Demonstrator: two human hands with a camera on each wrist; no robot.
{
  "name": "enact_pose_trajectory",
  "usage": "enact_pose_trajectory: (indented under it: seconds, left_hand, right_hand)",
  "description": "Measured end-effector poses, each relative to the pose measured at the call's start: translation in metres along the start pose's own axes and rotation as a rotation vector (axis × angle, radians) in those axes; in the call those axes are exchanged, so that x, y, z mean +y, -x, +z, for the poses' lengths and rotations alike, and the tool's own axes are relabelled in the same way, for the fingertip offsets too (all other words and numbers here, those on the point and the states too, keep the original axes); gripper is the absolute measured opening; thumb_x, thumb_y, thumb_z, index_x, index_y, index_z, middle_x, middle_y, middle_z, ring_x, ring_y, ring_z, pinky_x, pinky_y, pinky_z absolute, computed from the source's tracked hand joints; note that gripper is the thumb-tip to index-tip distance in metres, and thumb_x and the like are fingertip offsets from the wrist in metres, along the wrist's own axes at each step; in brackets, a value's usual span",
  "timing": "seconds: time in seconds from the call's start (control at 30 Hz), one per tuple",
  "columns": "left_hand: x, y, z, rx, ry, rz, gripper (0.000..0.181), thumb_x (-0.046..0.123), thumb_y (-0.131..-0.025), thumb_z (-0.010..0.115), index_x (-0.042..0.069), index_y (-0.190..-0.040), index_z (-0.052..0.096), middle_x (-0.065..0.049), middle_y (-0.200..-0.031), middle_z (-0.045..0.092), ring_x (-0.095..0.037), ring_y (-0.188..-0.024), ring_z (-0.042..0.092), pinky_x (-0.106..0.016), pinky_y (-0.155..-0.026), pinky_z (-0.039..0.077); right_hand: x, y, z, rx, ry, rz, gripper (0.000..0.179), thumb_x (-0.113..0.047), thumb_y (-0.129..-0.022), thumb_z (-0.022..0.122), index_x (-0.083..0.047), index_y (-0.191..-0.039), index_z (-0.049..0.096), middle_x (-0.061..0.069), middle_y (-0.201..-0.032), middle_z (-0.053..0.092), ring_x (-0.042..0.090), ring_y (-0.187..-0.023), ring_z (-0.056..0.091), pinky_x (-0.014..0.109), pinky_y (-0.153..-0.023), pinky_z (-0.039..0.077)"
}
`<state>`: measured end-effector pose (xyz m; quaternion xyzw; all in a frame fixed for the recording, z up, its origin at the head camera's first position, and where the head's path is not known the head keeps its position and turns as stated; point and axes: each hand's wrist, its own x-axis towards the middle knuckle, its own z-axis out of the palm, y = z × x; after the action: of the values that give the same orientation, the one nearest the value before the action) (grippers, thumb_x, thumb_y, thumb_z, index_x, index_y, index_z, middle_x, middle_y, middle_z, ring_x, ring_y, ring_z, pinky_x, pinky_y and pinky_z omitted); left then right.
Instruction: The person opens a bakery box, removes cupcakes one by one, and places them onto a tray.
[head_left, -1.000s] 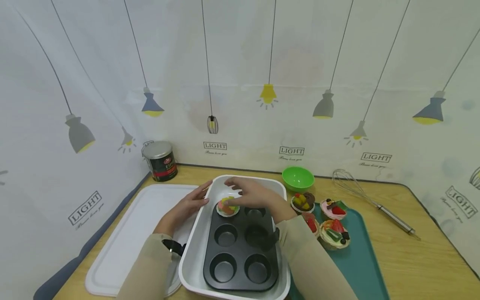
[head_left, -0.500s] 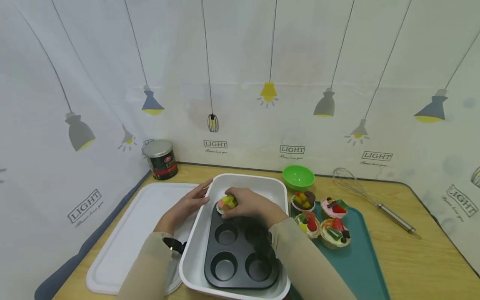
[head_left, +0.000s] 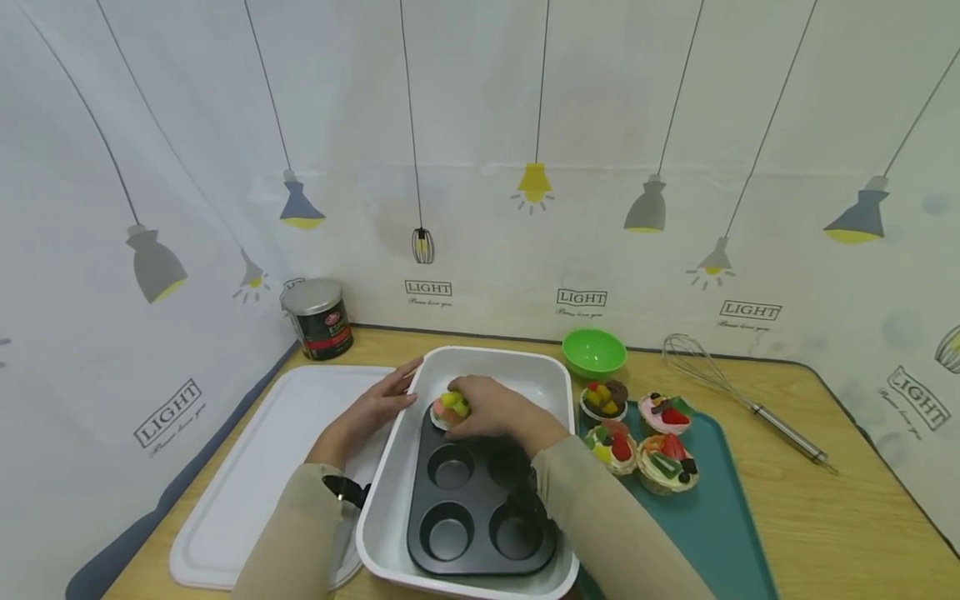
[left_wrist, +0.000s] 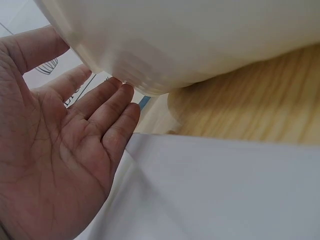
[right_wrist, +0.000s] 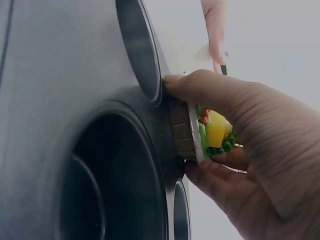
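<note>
My right hand [head_left: 504, 414] pinches a fruit-topped cupcake [head_left: 448, 407] between thumb and fingers, at the far-left cup of a dark muffin tin [head_left: 483, 492]. In the right wrist view, the side of this cupcake's case [right_wrist: 183, 131] shows above the tin's surface; how deep its base sits is hidden. The tin lies inside a white rectangular tub [head_left: 525, 368]. My left hand [head_left: 367, 417], fingers fairly straight, rests against the tub's left side; the left wrist view has its fingertips at the tub's outer wall [left_wrist: 165, 40]. Other fruit cupcakes [head_left: 667, 467] stand to the right.
A teal tray [head_left: 712, 533] lies right of the tub, with cupcakes on and beside it. Behind are a green bowl [head_left: 594, 354] and a whisk [head_left: 757, 411]. A white lid or board [head_left: 247, 483] lies left, and a dark can [head_left: 318, 321] stands in the back corner.
My right hand, spread above the cupcake a second ago, has come down and closed its fingers round it. The left hand stays at the tub's side.
</note>
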<state>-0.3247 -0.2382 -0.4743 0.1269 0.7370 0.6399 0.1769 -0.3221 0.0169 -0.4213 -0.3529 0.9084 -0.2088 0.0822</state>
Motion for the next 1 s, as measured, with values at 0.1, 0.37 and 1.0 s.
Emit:
enact_pose_trajectory:
  seconds: [0.1, 0.37, 1.0]
  left_hand:
    - [0.0002, 0.0005, 0.0, -0.002, 0.004, -0.001, 0.068, 0.025, -0.098, 0.058, 0.041, -0.157, 0.029, 0.001, -0.163, 0.031, -0.026, -0.149, 0.027, -0.058, -0.119, 0.015]
    - [0.0014, 0.0012, -0.0006, -0.003, -0.001, 0.006, 0.069, 0.026, -0.098, 0.058, 0.04, -0.158, 0.028, 0.0, -0.163, 0.03, -0.026, -0.15, 0.026, -0.058, -0.12, 0.012]
    - [0.0028, 0.0011, 0.0006, -0.01, 0.002, 0.003, 0.07, 0.025, -0.098, 0.058, 0.038, -0.159, 0.027, -0.001, -0.164, 0.028, -0.027, -0.15, 0.025, -0.057, -0.12, 0.015]
  right_hand:
    - [-0.001, -0.001, -0.0002, 0.002, 0.02, 0.008, 0.063, -0.036, -0.079, 0.083, -0.006, -0.129, 0.06, -0.003, -0.102, 0.062, 0.013, -0.09, 0.057, 0.031, -0.084, 0.05]
    - [-0.0014, -0.0038, -0.0007, 0.006, 0.039, 0.019, 0.051, -0.032, -0.076, 0.083, -0.009, -0.118, 0.063, -0.006, -0.093, 0.062, 0.013, -0.083, 0.058, 0.028, -0.077, 0.049]
    - [-0.0011, -0.0007, -0.0005, 0.022, -0.03, 0.091, 0.061, -0.038, -0.077, 0.082, -0.008, -0.127, 0.064, -0.002, -0.102, 0.066, 0.014, -0.087, 0.059, 0.028, -0.078, 0.05]
